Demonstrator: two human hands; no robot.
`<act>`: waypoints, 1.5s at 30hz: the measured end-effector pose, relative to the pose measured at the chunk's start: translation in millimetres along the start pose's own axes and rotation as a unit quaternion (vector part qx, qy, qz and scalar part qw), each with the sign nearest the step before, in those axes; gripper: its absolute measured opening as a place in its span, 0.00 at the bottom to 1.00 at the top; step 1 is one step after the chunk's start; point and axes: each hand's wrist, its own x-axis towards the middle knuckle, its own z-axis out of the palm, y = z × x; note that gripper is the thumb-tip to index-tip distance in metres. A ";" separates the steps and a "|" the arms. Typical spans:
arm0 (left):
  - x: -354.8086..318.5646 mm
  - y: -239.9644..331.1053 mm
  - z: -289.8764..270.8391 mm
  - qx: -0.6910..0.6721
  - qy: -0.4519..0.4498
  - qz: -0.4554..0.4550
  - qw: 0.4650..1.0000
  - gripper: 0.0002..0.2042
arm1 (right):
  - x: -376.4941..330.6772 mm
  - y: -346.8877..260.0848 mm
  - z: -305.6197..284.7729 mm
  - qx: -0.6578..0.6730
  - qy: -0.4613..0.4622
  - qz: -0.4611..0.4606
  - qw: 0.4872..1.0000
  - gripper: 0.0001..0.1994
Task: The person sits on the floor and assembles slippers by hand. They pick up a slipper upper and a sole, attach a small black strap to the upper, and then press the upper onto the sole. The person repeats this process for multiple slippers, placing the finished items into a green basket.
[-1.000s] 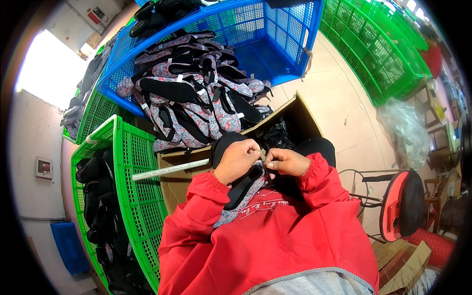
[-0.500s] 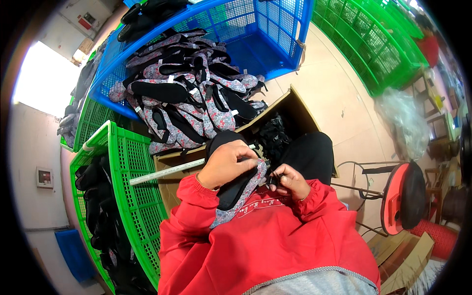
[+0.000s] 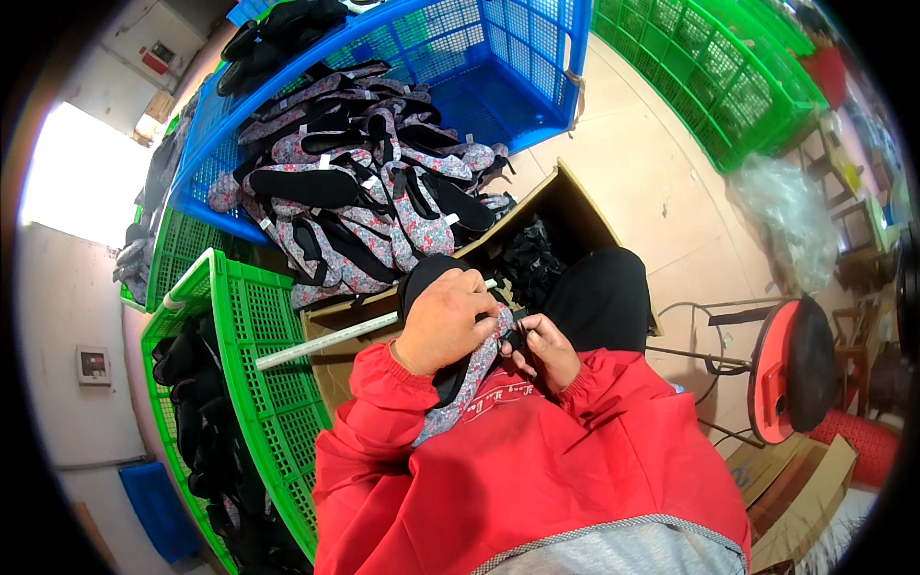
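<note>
My left hand is closed on a floral fabric shoe with a black sole, which lies against my lap. The palm and fingers cover much of its upper end. My right hand pinches a small black piece at the shoe's edge, close to the left fingertips. Whether that piece is a strap or a loose part I cannot make out. Just beyond my knees, an open cardboard box holds crumpled black pieces.
A blue crate with a heap of floral shoes stands ahead. At the left, a green crate holds black shoes. A pale rod crosses the box's near-left side. A red and black round stool stands right.
My right hand has moved slightly left and up, bringing the black piece against the shoe's edge. The left hand keeps its hold, shifted a little. The whole view has turned slightly.
</note>
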 end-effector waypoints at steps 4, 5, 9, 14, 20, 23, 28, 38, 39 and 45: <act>0.6 -7.0 -2.5 -0.005 0.044 -0.004 0.999 0.04 | 7.4 0.1 4.5 -0.061 0.008 -0.019 0.998 0.14; 1.2 -7.6 -3.9 -0.027 0.058 -0.017 0.998 0.04 | 11.2 0.0 6.4 -0.082 0.005 -0.036 0.996 0.13; -3.1 -19.6 -7.9 -0.118 0.059 -0.086 0.987 0.03 | 24.5 -11.2 18.4 -0.140 0.009 -0.029 0.990 0.11; -2.8 -34.9 -6.7 -0.265 0.034 -0.160 0.950 0.02 | 41.8 -8.5 31.1 -0.264 0.029 -0.137 0.954 0.07; 1.6 -42.0 -9.7 -0.273 -0.004 -0.160 0.949 0.04 | 42.8 -20.3 44.2 -0.391 0.049 -0.103 0.913 0.07; 4.6 -37.5 -10.2 -0.297 0.010 -0.175 0.938 0.04 | 42.2 -21.1 46.8 -0.414 0.058 -0.098 0.903 0.07; 10.2 -43.5 -8.5 -0.314 0.047 -0.185 0.930 0.04 | 43.3 -13.7 44.3 -0.396 0.058 -0.109 0.910 0.08; 8.9 -54.7 -8.6 -0.084 0.106 -0.104 0.985 0.10 | 36.3 1.4 34.9 -0.124 0.041 -0.068 0.989 0.10; 6.8 -51.2 -10.9 -0.099 0.113 -0.099 0.984 0.10 | 35.3 1.3 33.7 -0.115 0.042 -0.066 0.990 0.10; -12.5 -26.6 -17.4 -0.174 0.004 -0.031 0.984 0.17 | 38.6 5.6 29.0 -0.070 0.027 -0.067 0.995 0.11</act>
